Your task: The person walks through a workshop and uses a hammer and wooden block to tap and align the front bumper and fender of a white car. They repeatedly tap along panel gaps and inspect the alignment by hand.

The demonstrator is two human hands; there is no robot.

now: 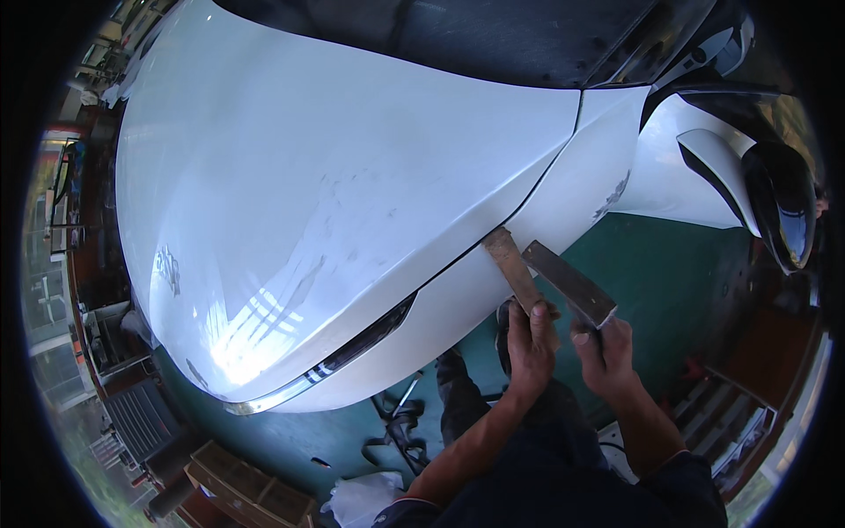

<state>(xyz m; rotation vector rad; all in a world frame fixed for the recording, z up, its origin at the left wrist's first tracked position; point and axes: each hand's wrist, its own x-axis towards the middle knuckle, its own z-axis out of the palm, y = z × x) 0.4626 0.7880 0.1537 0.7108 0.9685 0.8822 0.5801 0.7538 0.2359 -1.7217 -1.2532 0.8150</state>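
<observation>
My left hand (533, 349) is closed round the lower end of a flat brown strip (510, 262), worn and perhaps wooden or rusty. Its upper end lies against the white car fender (541, 207), near the dark gap beside the hood (352, 141). To the right, my right hand (606, 355) is closed on a hammer with a long, dark, block-shaped head (568, 283). The head slants up and left toward the strip, a small space apart from it. Most of the hammer's handle is hidden by my fist. Scuffed grey patches mark the fender's edge beyond the strip.
A slim headlight (365, 339) runs along the car's front edge. The side mirror (779, 202) juts out at the far right. On the green floor (656, 264) lie a black strap-like tangle (400, 431) and a white plastic bag (365, 495). A cardboard box (246, 484) stands lower left.
</observation>
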